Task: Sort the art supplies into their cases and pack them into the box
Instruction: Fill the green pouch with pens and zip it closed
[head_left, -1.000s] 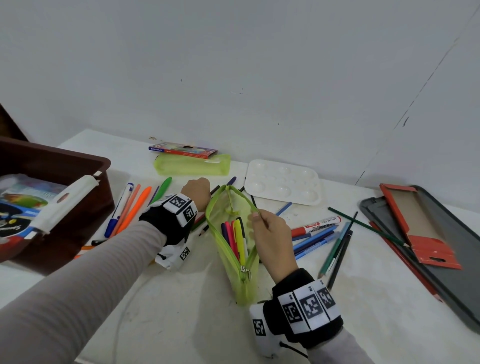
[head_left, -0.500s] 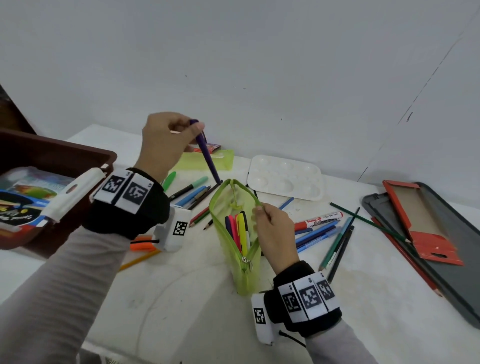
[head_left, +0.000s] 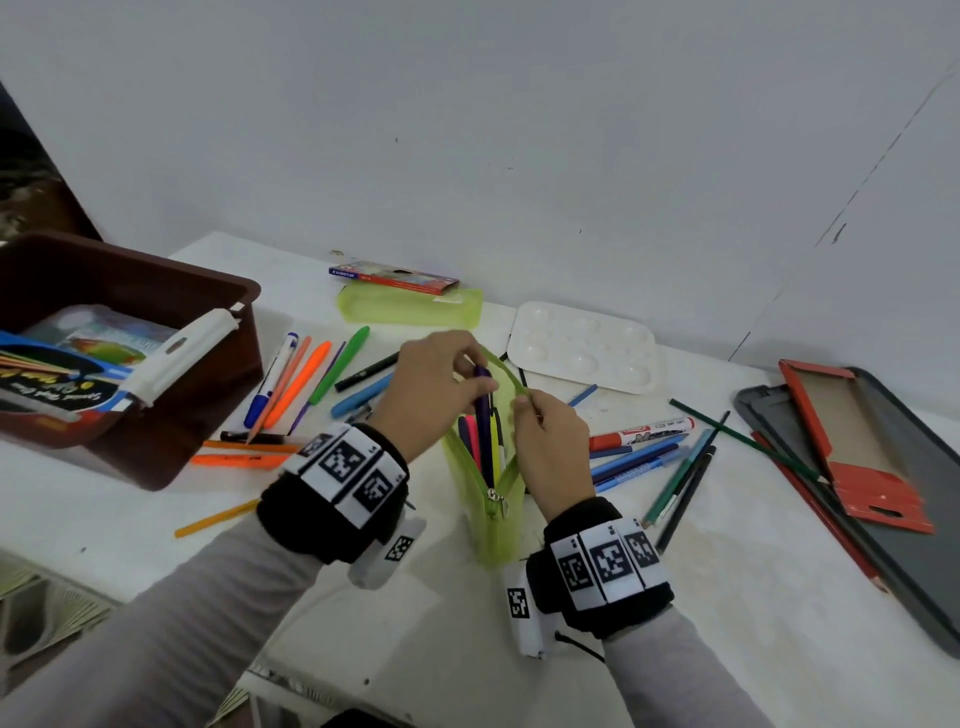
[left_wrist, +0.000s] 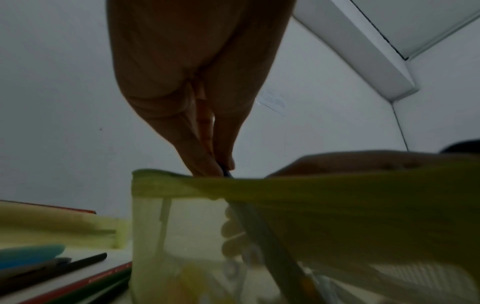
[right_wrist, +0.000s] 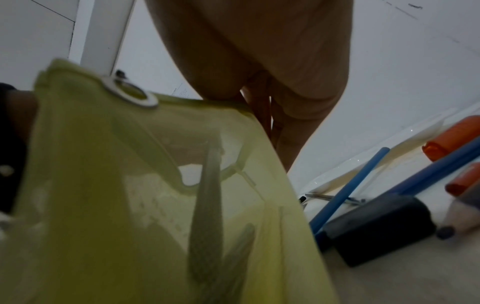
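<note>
Head view, frame centre: left hand (head_left: 431, 384) pinches the top end of a purple pen (head_left: 484, 415) between thumb and fingertips; the left wrist view confirms the fingers closed on a dark shaft right at the pouch rim. Right hand (head_left: 550, 441) pinches the right-hand lip of the green zip pouch (head_left: 493, 519), keeping its mouth spread. Pen location: lower part already inside the pouch mouth, among the pink, yellow and dark pens standing there; upper end still above the rim in the fingers. Long axis runs steeply, near upright in the picture, top end toward the upper centre of the frame, lower end down into the pouch toward the zip pull (head_left: 494, 496); which end is cap or tip cannot be told. Judged step: dropping this pen in, with many more to go, since pens lie loose at centre left (head_left: 291, 384) and centre right (head_left: 639, 457) on the table (head_left: 675, 649), and the brown box (head_left: 197, 291) sits at the left edge. Risks: (1) pouch stands on its narrow edge, held only by the right pinch; if that pinch slackens it could fold or tip and spill. (2) Pen's lower end could catch on those already inside and stay proud of the rim, fouling the zip later. (3) Releasing too high could let it tilt out over the lip.
</note>
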